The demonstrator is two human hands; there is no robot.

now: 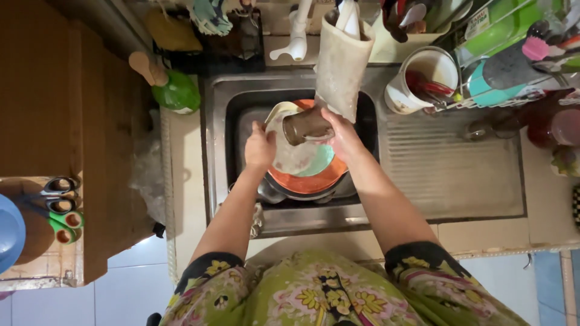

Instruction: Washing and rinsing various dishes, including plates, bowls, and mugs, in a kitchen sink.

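My right hand (343, 137) grips a brownish drinking glass (305, 126), held on its side over the steel sink (217, 145). My left hand (260, 148) rests on the rim of a pale plate (290, 158) just left of the glass. Under that plate lie a teal plate (323, 162) and an orange plate (302, 183), stacked on other dishes in the basin. A tall whitish plastic pitcher (341, 66) stands at the back edge of the sink, right behind the glass.
A white tap (297, 36) sits behind the sink. A green bottle (176, 92) stands at the left. The ribbed drainboard (450, 166) is on the right, with a white cup (423, 78) and a loaded dish rack (513, 57) behind. Scissors (54, 196) lie on the wooden counter at left.
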